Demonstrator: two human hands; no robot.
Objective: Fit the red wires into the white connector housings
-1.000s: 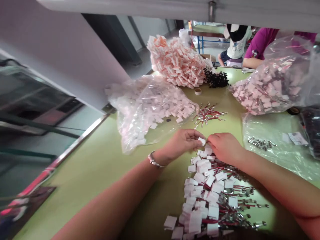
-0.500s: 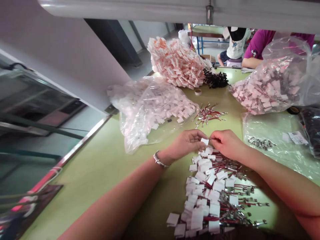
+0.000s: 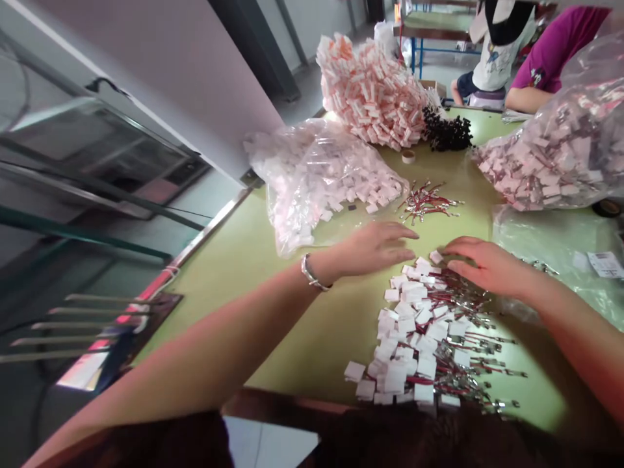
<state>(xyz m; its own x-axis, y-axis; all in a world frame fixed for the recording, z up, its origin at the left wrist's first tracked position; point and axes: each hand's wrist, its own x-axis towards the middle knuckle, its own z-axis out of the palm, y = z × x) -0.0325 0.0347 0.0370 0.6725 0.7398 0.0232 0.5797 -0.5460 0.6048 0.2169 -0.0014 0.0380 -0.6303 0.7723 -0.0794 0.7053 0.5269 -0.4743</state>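
My left hand (image 3: 377,247) hovers at the far left of a heap of white plastic connectors (image 3: 394,377), fingers stretched out and nothing in them. Short red wires (image 3: 419,379) with metal terminals (image 3: 502,404) run out to the right from these connectors. Over the far right of the heap is my right hand (image 3: 482,263), thumb and fingers apart. Just off its fingertips lies a single white connector (image 3: 436,257). Beyond both hands rests a small pile of loose red wires (image 3: 429,200) with metal ends.
A clear bag of white connectors (image 3: 331,169) lies at back left. Behind it stand a large pinkish-white bundle (image 3: 375,97), black parts (image 3: 448,132) and a tape roll (image 3: 408,156). Another full bag (image 3: 550,162) is at right. A person in a purple sleeve (image 3: 556,52) sits across.
My hands have moved apart. The white connector between them has left my left fingers and now lies at the top of the heap. The camera view has shifted.
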